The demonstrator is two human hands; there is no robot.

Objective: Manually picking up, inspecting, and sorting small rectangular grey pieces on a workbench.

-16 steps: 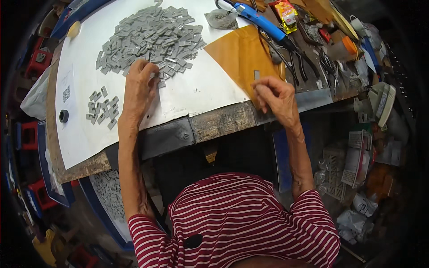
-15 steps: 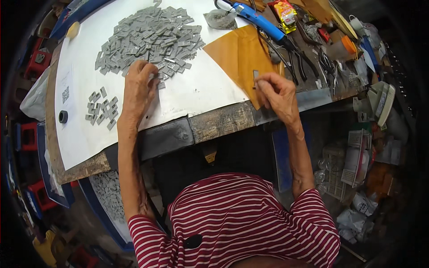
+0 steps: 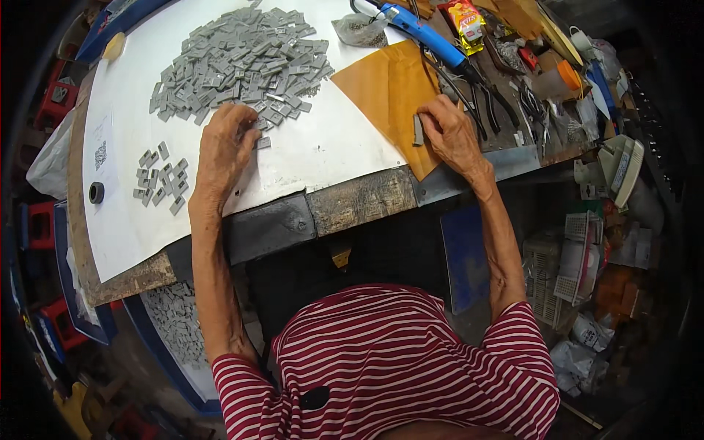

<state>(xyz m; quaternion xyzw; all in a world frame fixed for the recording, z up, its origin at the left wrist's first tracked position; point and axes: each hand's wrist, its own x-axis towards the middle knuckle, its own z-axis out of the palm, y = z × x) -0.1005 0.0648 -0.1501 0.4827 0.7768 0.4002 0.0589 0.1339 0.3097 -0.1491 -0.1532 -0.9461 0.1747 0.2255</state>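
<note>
A large heap of small grey rectangular pieces (image 3: 242, 62) lies on the white sheet. My left hand (image 3: 224, 150) is at the heap's near edge, fingers curled and closed. What its fingertips hold, if anything, is hidden. One loose grey piece (image 3: 264, 143) lies just right of that hand. Between the thumb and fingers of my right hand (image 3: 451, 136) is another grey rectangular piece (image 3: 418, 130), held on edge above the brown paper sheet (image 3: 385, 81). A smaller group of the grey pieces (image 3: 163, 176) is spread out to the left of my left hand.
A blue corded hand tool (image 3: 422, 28), black-handled pliers (image 3: 506, 103) and a bag of small parts (image 3: 359, 31) lie at the far right. A black ring (image 3: 96, 193) sits on the left. Below the table edge stands a blue tray of grey pieces (image 3: 176, 323).
My right hand has moved slightly away from me, turning the grey piece it holds. My left hand stays at the heap's edge, its fingers a little more curled.
</note>
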